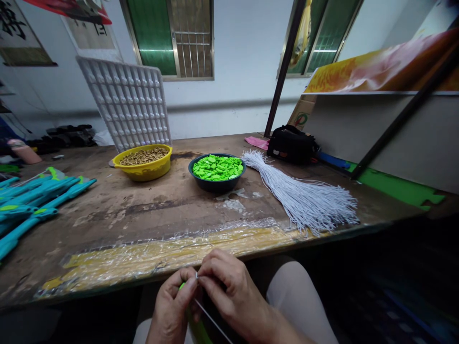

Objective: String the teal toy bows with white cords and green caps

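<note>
Just off the table's front edge, above my lap, my two hands meet. Between thumb and fingers my left hand (177,303) pinches a small bright green piece (182,285), mostly hidden by the fingers. My right hand (229,289) pinches the end of a white cord (211,319) close to the left fingertips. The cord trails down toward my lap. Below the hands a larger green shape shows in part; I cannot make out what it is.
On the table (118,220) stand a yellow basin (150,169) of brass-coloured rings and a dark bowl (215,185) of green pieces. A bundle of white cords (304,196) lies right. Teal plastic parts (43,200) lie left. Behind are a white tray (125,100) and a black bag (292,145).
</note>
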`<act>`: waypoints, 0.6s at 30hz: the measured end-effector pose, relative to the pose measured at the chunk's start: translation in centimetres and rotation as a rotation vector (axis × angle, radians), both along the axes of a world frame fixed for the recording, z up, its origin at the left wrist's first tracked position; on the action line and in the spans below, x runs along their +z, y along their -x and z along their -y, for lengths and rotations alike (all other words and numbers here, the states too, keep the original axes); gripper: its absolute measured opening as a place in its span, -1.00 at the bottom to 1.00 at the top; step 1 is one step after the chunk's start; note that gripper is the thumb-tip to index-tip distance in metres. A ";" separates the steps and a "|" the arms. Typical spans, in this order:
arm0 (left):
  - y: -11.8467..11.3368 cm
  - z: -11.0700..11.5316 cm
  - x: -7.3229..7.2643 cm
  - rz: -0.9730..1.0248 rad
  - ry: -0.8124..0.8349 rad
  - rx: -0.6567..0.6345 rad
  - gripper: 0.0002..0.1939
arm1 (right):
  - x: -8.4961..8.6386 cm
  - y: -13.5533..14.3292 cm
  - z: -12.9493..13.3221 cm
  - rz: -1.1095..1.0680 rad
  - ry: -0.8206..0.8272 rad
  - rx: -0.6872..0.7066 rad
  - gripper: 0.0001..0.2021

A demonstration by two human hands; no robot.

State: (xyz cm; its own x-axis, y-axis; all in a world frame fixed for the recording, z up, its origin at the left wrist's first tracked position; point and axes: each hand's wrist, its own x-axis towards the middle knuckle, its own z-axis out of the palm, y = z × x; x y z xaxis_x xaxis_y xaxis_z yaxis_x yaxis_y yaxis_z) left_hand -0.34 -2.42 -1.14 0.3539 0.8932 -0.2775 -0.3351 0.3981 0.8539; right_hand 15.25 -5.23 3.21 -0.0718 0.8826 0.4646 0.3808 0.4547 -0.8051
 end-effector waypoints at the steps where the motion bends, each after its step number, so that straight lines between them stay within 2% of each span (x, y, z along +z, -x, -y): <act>1: 0.0 0.0 0.1 -0.003 0.011 0.006 -0.53 | 0.0 0.0 0.0 0.016 -0.016 -0.006 -0.83; 5: 0.1 0.1 0.3 -0.011 0.038 0.030 -0.54 | 0.1 0.0 0.0 0.067 -0.066 -0.021 -0.84; 11: 0.4 -0.1 0.0 -0.038 0.048 0.025 -0.61 | 0.1 -0.2 0.1 0.006 -0.019 -0.016 -0.85; 15: 0.5 -0.2 0.7 -0.024 0.041 -0.039 -0.62 | 0.2 -0.1 0.2 -0.042 0.032 -0.064 -0.85; 18: 0.4 -0.2 1.3 -0.009 0.021 -0.037 -0.62 | 0.4 -0.3 0.4 -0.063 0.069 -0.075 -0.84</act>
State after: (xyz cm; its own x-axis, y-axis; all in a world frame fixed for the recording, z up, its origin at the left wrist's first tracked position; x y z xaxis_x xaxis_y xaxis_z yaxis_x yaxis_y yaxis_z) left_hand -0.77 -2.25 0.17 0.3838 0.8736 -0.2992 -0.3119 0.4277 0.8484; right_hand 15.55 -5.63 3.59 0.0233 0.9145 0.4039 0.3592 0.3694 -0.8571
